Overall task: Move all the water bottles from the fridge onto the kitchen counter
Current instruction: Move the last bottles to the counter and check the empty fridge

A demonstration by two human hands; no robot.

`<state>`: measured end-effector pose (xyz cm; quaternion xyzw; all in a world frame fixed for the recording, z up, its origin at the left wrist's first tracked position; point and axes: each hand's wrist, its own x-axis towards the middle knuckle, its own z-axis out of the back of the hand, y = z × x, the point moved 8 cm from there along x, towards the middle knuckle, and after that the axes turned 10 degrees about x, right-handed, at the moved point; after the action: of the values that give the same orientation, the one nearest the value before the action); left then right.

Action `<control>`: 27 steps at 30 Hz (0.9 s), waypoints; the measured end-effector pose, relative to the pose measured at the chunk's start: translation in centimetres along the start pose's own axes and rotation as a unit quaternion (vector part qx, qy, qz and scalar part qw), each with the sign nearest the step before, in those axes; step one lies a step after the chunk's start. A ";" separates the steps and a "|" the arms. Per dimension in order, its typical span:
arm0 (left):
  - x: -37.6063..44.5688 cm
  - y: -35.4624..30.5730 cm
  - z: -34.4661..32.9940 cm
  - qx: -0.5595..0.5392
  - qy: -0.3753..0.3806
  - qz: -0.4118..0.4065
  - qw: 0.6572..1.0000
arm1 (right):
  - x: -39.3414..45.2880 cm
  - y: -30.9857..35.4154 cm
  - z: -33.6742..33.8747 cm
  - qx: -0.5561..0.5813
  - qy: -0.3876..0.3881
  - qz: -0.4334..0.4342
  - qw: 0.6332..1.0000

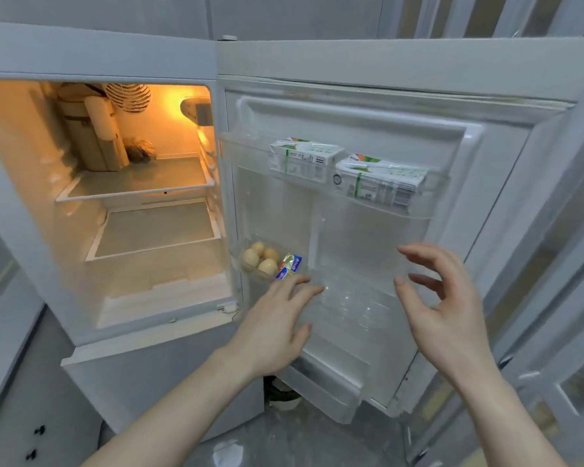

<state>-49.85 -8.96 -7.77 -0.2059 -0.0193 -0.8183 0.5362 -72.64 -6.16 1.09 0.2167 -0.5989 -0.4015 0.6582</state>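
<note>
Fridge open. Left hand and right hand before lower door shelf, fingers apart, holding nothing. No water bottles visible anywhere. Risk: groping blind, knocking eggs beside left fingertips.

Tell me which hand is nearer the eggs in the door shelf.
Left. The left hand reaches just below and right of the eggs, fingers beside the foil packets; the right hand hovers well off to their right.
</note>
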 end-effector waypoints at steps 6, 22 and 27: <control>2.6 -5.8 -6.2 0.065 0.056 0.001 0.996 | 0.9 -1.5 4.6 0.002 0.030 0.032 0.999; -3.6 -5.7 -4.8 0.026 -0.056 0.086 0.994 | -1.1 0.8 5.3 0.095 0.040 0.149 0.983; -7.0 -3.2 -3.3 -0.002 -0.043 0.149 0.988 | -2.8 3.6 5.2 0.135 0.003 0.188 0.973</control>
<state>-51.33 -2.33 -12.65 -0.2425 -0.0103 -0.7195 0.6507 -76.55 -0.86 3.15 0.1885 -0.6753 -0.1852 0.6886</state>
